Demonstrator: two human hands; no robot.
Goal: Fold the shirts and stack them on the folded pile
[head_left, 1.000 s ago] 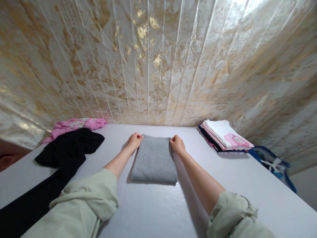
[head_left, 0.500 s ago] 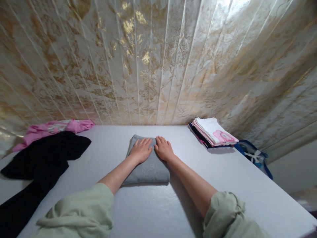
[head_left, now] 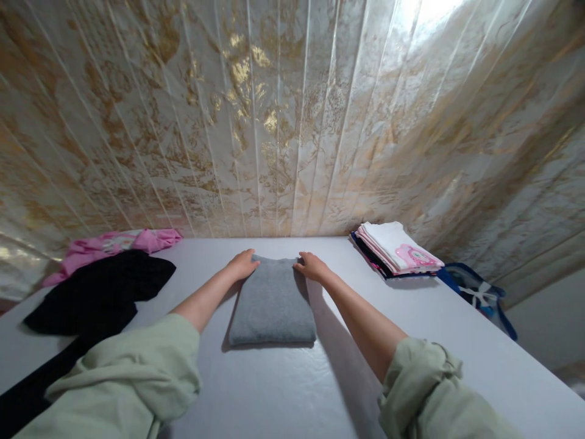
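Note:
A grey garment [head_left: 273, 302], folded into a neat rectangle, lies in the middle of the pale grey table [head_left: 292, 390]. My left hand [head_left: 242, 265] rests on its far left corner with the fingers stretched out and slightly curved. At the far right corner lies my right hand [head_left: 311, 266], its fingers flat and pointing left along the far edge. Neither hand lifts the cloth. Both forearms are bare, with pale green sleeves pushed up near the bottom of the view.
A loose black garment [head_left: 86, 299] sprawls over the table's left side, with a pink garment [head_left: 119, 242] behind it against the wall. A stack of folded clothes [head_left: 397, 249], white and pink on top, sits at the back right. A blue bag [head_left: 479, 292] hangs past the right edge.
My hands lay flat side by side on top of the grey garment half a second ago. They have since slid apart to its two far corners.

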